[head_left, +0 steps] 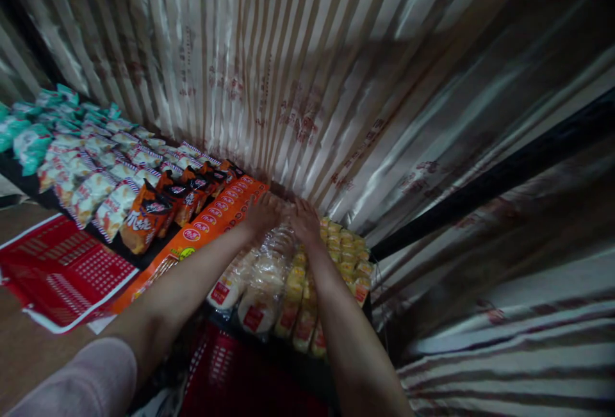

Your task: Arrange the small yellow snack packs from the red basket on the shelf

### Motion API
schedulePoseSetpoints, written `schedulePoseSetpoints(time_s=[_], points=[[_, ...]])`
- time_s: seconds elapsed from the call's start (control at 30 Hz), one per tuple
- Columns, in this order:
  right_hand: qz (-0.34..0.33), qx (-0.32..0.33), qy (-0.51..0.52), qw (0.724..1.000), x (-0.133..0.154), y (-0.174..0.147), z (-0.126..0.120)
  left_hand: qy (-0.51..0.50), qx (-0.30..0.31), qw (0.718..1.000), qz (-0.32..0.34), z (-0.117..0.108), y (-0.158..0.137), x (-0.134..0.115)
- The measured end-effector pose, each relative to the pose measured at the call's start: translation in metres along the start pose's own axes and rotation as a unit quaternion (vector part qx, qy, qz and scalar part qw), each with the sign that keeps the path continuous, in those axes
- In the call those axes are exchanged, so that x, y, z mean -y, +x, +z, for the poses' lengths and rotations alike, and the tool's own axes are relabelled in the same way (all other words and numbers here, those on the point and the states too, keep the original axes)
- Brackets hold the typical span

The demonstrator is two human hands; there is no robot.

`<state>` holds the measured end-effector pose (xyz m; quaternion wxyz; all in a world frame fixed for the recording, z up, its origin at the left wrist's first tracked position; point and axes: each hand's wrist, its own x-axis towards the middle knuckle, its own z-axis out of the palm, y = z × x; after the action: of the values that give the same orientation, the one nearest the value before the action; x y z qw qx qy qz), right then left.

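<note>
My left hand [264,212] reaches to the far end of a row of clear-wrapped round packs [263,292] with red labels. It lies low over the wrapping, fingers stretched forward; dim light blurs their tips. Beside it, my right hand [304,220] rests at the back of the same row, its fingers extended and slightly apart. Pale, shiny wrapping shows between the two hands. Under and beside my right forearm stand rows of small yellow packs [294,289]. Left of the round packs runs an orange printed strip [206,225].
Orange-and-black snack bags [147,215], white striped bags [93,193] and teal bags [33,145] fill the shelf leftward. A red basket [62,269] sits at lower left. Striped plastic sheeting [298,84] hangs close behind. A black pole [485,180] slants across the right.
</note>
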<state>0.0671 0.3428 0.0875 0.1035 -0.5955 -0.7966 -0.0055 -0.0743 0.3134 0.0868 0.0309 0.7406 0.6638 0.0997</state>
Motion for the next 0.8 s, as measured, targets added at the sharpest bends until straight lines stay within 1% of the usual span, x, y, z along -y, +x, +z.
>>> schedulePoseSetpoints(time_s=[0.07,0.13,0.23,0.3,0.43,0.53,0.63,0.8], points=[[-0.004,-0.003,0.009,1.000,0.007,-0.014,-0.009,0.002,0.004,1.000,-0.014,-0.008,-0.013,0.003],[-0.015,-0.007,0.010,1.000,0.017,-0.031,-0.015,0.006,0.010,1.000,-0.020,-0.012,-0.030,0.003],[-0.022,0.004,0.001,1.000,0.033,-0.054,-0.016,0.004,0.005,1.000,-0.006,-0.009,-0.051,0.001],[-0.001,0.026,0.005,1.000,0.041,-0.064,-0.011,-0.004,0.008,1.000,-0.004,-0.004,-0.058,-0.001],[0.021,0.059,0.014,0.998,0.045,-0.068,0.003,-0.013,0.035,0.999,-0.011,0.005,-0.059,-0.003],[0.021,0.063,0.012,0.998,0.042,-0.067,0.012,-0.010,0.022,1.000,-0.003,0.011,-0.058,-0.002],[0.010,0.053,0.009,0.999,0.040,-0.068,0.018,-0.011,0.008,1.000,-0.005,0.018,-0.059,-0.002],[0.010,0.049,0.022,0.998,0.040,-0.066,0.019,-0.007,-0.018,1.000,0.001,0.025,-0.059,-0.002]])
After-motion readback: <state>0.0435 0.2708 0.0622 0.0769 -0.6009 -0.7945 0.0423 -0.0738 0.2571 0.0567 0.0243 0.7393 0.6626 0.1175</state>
